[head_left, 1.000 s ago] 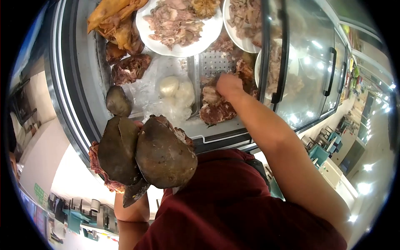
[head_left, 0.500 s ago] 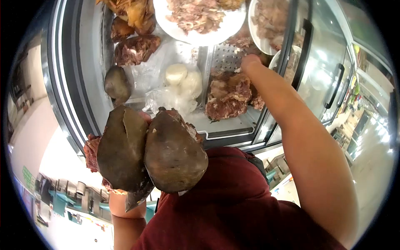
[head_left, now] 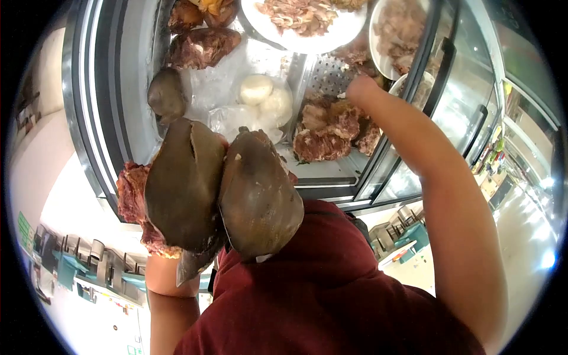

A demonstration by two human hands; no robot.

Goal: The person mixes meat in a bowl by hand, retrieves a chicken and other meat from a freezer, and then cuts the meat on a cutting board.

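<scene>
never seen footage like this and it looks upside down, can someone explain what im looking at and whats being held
This is one picture from a camera worn on a person's head, looking down, so the round fisheye view seems flipped. The dark red at the bottom is the person's shirt. The left hand is hidden behind two big dark pieces of meat that it holds up close to the camera. The right hand reaches into a glass-doored chiller, over a metal tray of brown meat chunks. Beside them lie pale round lumps in plastic and white plates of sliced meat.
</scene>
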